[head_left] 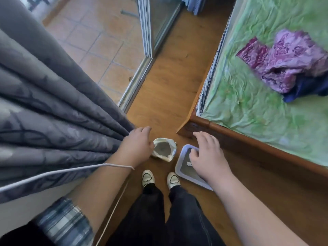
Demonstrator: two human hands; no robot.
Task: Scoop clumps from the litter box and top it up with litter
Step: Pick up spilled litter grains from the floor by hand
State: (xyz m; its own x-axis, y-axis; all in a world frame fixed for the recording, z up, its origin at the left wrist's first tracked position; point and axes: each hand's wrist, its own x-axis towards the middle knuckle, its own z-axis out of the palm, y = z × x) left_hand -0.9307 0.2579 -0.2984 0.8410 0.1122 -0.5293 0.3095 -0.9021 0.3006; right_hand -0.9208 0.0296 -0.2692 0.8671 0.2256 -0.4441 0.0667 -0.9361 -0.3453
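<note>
I stand looking straight down at a wooden floor. An open pale litter bag stands upright in front of my feet, grey litter showing inside. To its right lies the litter box, pale lilac rimmed with grey litter, partly hidden under my right hand. My left hand hovers beside the bag's left edge, fingers loosely curled and holding nothing. My right hand is spread above the box with fingers apart, also empty. No scoop shows.
A grey curtain hangs close on the left. A bed with a green sheet and wooden frame borders the right. A sliding door track leads to a tiled floor. A white cable crosses my left forearm.
</note>
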